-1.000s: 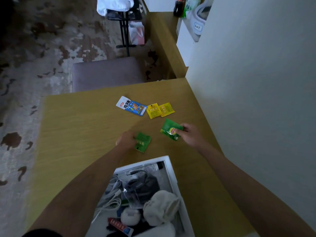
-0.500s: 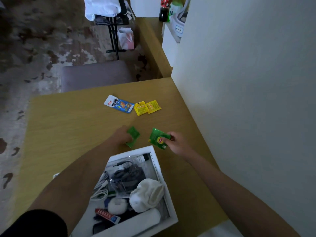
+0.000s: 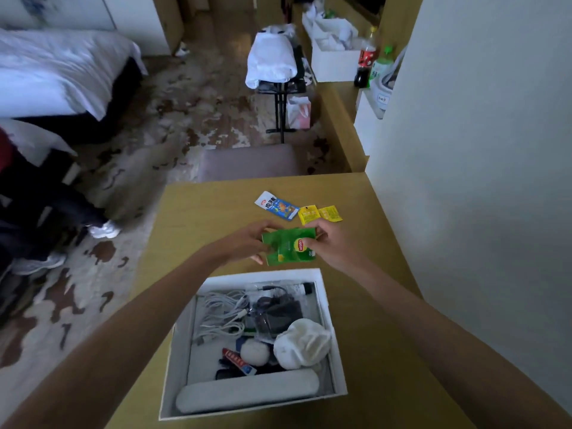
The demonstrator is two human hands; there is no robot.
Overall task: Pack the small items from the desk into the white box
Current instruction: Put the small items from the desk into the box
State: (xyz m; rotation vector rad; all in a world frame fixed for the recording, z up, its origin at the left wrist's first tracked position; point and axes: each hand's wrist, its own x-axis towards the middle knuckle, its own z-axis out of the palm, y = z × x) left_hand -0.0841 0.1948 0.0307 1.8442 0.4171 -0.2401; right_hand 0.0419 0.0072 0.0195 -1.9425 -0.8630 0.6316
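Two green tea packets [image 3: 286,246] are held together above the wooden desk [image 3: 192,218], just beyond the white box [image 3: 326,308]. My left hand [image 3: 247,241] grips their left side and my right hand [image 3: 332,243] pinches the right side, thumb on the yellow logo. The open white box holds white cables, a dark pouch, rolled white cloth, a white ball, a small tube and a long white case. On the desk farther away lie a blue-and-white sachet [image 3: 277,205] and two yellow sachets [image 3: 318,213].
A white wall [image 3: 464,150] runs close along the desk's right side. A grey stool [image 3: 247,162] stands at the desk's far edge. Beyond it are a black stand with white cloth [image 3: 272,61], a bed [image 3: 55,72] at left, and bottles [image 3: 366,57] on a shelf.
Both hands lifted their green packets off the desk and brought them together over it, just beyond the box. The view tilted up, showing more of the room.
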